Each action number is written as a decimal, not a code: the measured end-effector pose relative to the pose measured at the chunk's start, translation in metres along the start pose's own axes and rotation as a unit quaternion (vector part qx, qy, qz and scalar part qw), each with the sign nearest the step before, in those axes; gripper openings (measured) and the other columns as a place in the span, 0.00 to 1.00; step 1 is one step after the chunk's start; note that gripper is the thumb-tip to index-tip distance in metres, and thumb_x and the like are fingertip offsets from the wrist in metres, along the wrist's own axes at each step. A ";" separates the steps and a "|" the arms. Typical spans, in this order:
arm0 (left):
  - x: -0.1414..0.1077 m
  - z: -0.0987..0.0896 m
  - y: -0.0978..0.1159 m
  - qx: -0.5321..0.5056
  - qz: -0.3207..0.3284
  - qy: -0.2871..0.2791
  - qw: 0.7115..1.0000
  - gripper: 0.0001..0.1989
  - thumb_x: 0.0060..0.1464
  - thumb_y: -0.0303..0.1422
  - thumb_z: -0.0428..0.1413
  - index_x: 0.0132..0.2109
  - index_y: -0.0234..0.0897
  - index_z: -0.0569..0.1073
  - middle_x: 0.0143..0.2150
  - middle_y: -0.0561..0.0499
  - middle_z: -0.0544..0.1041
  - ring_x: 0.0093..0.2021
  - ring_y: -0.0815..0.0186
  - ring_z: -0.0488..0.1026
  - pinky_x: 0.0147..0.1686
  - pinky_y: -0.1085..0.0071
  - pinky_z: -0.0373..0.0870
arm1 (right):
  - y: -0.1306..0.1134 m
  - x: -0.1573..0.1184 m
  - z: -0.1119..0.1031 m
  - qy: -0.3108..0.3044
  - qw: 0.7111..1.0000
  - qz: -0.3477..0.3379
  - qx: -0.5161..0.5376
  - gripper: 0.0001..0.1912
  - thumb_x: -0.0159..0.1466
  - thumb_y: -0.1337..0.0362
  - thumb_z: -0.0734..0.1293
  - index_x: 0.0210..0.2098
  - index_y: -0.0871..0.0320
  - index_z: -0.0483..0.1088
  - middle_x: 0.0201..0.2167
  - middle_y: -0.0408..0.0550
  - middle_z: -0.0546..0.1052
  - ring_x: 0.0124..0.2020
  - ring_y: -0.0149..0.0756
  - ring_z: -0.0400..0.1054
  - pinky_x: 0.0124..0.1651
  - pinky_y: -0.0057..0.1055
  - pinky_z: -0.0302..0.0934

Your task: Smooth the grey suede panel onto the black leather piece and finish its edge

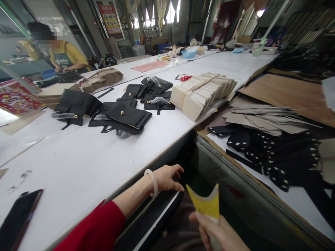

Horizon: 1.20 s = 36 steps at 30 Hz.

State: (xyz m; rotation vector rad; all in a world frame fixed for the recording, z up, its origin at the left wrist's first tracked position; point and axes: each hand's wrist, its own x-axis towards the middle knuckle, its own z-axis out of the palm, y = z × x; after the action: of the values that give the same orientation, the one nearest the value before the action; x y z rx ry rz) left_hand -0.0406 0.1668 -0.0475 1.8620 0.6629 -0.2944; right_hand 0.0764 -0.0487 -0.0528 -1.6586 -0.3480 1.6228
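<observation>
My left hand, with a pale bangle at the wrist, curls over the far end of a long black piece with a white strip along it. The piece lies tilted over my lap, below the table edge; its lower end runs out of view. The thumb rests on its end and the fingers bend around, partly hidden. In my right hand is a scraper with a yellow, notched blade pointing up. Its pale handle is wrapped by my fingers. Blade and black piece are apart.
Several black bags lie on the white table, beside a banded stack of card pieces. A phone is at the near left. Black studded pieces cover the right-hand bench. A person works at the far left.
</observation>
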 end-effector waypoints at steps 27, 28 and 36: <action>-0.015 0.025 -0.006 -0.124 -0.076 0.094 0.985 0.46 0.34 0.32 0.66 0.63 0.41 0.61 0.51 0.48 0.74 0.48 0.52 0.72 0.46 0.61 0.69 | -0.023 0.065 0.041 0.041 0.995 -0.055 0.069 0.21 0.47 0.58 0.63 0.39 0.59 0.63 0.11 0.32 0.59 0.11 0.26 0.51 0.13 0.23 0.48; -0.016 0.026 -0.005 -0.122 -0.077 0.094 0.985 0.46 0.34 0.32 0.66 0.63 0.41 0.61 0.51 0.47 0.74 0.47 0.52 0.72 0.46 0.60 0.69 | -0.022 0.066 0.041 0.043 0.995 -0.051 0.070 0.21 0.47 0.59 0.63 0.40 0.59 0.63 0.11 0.31 0.58 0.11 0.26 0.50 0.12 0.23 0.48; -0.024 0.018 -0.023 -0.225 -0.022 0.025 0.974 0.53 0.36 0.37 0.66 0.67 0.35 0.51 0.56 0.44 0.72 0.51 0.55 0.72 0.51 0.62 0.69 | -0.024 0.069 0.038 0.005 0.994 -0.025 0.105 0.25 0.46 0.60 0.67 0.44 0.58 0.64 0.12 0.29 0.56 0.12 0.26 0.49 0.15 0.26 0.57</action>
State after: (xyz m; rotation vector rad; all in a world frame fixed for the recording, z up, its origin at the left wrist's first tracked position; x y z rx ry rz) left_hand -0.0710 0.1487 -0.0608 1.4248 0.7368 -0.1125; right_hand 0.0587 0.0262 -0.0818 -1.4886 -0.2047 1.5571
